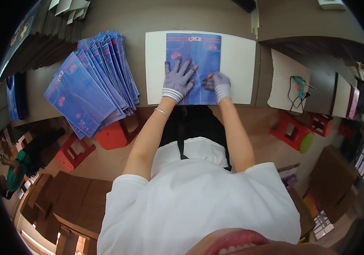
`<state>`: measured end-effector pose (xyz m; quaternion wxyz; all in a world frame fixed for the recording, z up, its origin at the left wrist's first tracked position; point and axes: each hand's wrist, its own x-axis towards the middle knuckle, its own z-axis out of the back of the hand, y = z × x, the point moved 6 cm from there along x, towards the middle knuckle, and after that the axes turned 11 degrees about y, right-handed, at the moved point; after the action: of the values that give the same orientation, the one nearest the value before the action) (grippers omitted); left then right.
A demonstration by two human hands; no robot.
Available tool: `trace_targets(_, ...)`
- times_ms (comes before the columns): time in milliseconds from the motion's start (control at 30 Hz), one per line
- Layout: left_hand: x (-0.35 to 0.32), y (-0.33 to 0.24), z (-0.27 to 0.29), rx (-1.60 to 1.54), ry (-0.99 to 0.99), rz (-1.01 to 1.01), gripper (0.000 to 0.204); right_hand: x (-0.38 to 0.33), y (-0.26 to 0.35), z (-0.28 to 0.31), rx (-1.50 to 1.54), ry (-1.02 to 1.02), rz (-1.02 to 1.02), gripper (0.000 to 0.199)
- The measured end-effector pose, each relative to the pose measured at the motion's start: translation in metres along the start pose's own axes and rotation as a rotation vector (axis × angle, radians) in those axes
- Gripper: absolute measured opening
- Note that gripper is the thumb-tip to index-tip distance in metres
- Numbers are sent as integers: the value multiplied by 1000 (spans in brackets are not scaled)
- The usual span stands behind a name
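A flat blue printed paper bag lies on a white board on the brown table. My left hand, in a grey knit glove, is spread flat on the bag's lower left part. My right hand, also gloved, presses the bag's lower right with its fingers curled, pinching at the paper near the middle fold. Neither hand lifts anything.
A fanned stack of the same blue bags lies left of the board. Dark flat stacks sit at the far left. A glue gun with cord rests on a white sheet at right. Red stools and cardboard boxes stand below the table edge. Another person works at lower left.
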<state>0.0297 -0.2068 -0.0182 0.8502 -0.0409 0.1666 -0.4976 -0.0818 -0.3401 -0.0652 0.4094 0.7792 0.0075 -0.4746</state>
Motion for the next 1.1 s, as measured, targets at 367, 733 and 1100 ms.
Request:
trace_targets(367,6,-2,-2,-28,-2,-27,55,144,138,-5,-154,-58,160,23)
trace_targets(733,4,-8,11,-20,-33,-41,57,-91,-91,62,-1269,64,373,20)
trace_targets(1100,-97,48,-53,-1737,-127,579,24,-84,-27,48,-945,-230,406,31)
